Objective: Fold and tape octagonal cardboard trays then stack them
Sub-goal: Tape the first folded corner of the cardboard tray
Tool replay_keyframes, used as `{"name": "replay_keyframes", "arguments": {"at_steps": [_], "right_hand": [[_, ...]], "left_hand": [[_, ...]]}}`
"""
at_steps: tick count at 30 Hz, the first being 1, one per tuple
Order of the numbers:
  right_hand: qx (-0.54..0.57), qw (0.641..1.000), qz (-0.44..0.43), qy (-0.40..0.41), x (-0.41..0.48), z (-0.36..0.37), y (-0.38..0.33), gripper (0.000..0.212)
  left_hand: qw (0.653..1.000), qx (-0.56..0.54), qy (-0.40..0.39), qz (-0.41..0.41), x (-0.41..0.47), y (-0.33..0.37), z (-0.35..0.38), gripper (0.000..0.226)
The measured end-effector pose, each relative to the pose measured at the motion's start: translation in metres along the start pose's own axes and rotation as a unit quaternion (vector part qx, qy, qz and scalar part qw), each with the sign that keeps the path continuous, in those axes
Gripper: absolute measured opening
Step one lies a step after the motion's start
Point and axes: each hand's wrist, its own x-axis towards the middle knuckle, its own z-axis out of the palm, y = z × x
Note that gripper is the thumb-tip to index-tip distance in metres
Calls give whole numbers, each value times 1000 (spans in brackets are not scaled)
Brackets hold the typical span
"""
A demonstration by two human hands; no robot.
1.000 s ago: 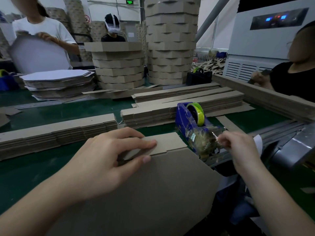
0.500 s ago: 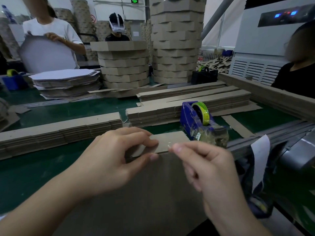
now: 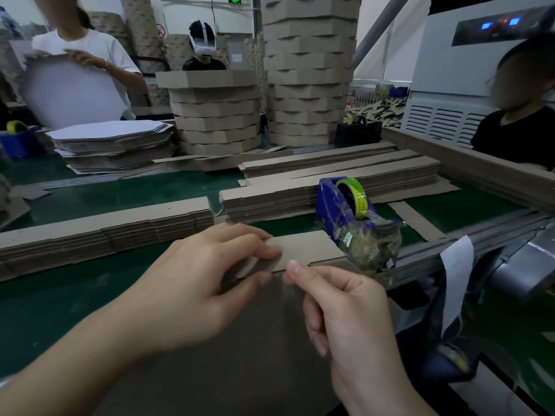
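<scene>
A brown cardboard tray (image 3: 240,349) stands tilted against the table's near edge in front of me. My left hand (image 3: 192,283) pinches its folded rim flap (image 3: 303,247) between thumb and fingers. My right hand (image 3: 342,313) sits just right of it and pinches a clear strip of tape at the flap's lower edge. The blue tape dispenser (image 3: 345,217) with a yellow-green roll stands right behind the flap.
Stacks of flat cardboard strips (image 3: 105,226) (image 3: 330,181) lie across the green table. Folded octagonal trays (image 3: 214,112) (image 3: 309,70) tower at the back, beside a pile of white octagonal sheets (image 3: 114,142). Three people stand or sit around the table. A grey machine (image 3: 480,70) is at right.
My right hand left the dispenser with a strip of tape and came to the flap beside my left hand. My left hand kept its hold.
</scene>
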Motion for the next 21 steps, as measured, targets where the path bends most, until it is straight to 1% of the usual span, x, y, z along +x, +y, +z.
{"name": "replay_keyframes", "arguments": {"at_steps": [4, 7, 8, 11, 14, 17, 19, 21], "right_hand": [[-5, 1000, -16, 18, -1, 3, 3, 32], [1, 1000, -10, 26, -3, 3, 5, 33], [1, 1000, -8, 25, -3, 2, 6, 33], [-7, 1000, -12, 17, -4, 1, 6, 36], [-34, 999, -17, -3, -4, -2, 6, 33], [-74, 996, -10, -42, -4, -7, 2, 32], [-76, 995, 10, -65, -4, -10, -1, 32], [-73, 993, 23, -87, -3, -12, -3, 32]], "left_hand": [[1000, 3, -1, 6, -1, -1, 1, 38], [1000, -11, 1, -6, -3, -1, 2, 24], [1000, -17, -3, -9, -4, -1, 1, 22], [1000, 3, -14, 24, -4, 2, -1, 21], [998, 26, -19, 45, -4, 3, -2, 26], [1000, -1, -13, 16, -5, 1, -3, 30], [999, -33, -12, -8, -5, 1, -4, 33], [999, -36, -6, -25, -2, 4, -3, 34]]}}
